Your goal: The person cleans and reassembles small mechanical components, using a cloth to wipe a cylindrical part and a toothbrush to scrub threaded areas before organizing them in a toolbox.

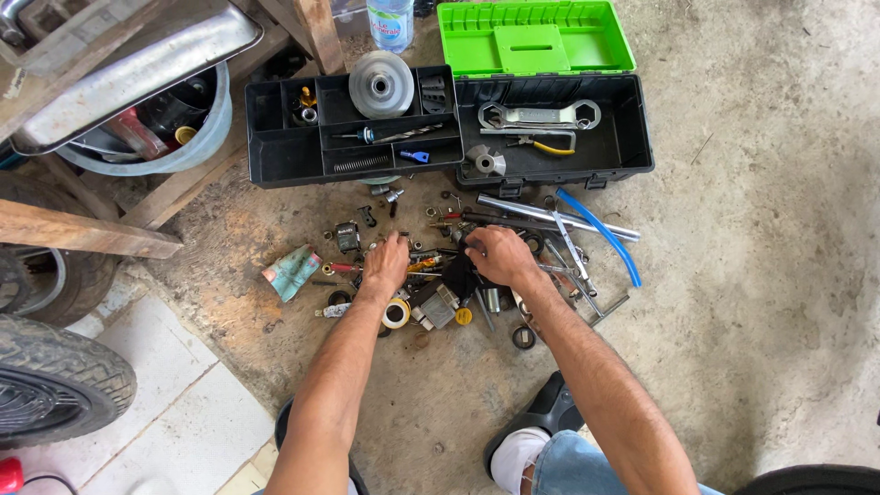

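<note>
Both forearms reach straight ahead, palms down; beyond the hands an open black toolbox with a green lid and a black tray lie on the floor; the right hand curls loosely over scattered small parts; the left hand, fingers bent together, touches them; whether either pinches anything cannot be told.

two bare hands, left hand and right hand, rest palms down on scattered small parts before an open toolbox on concrete.
</note>
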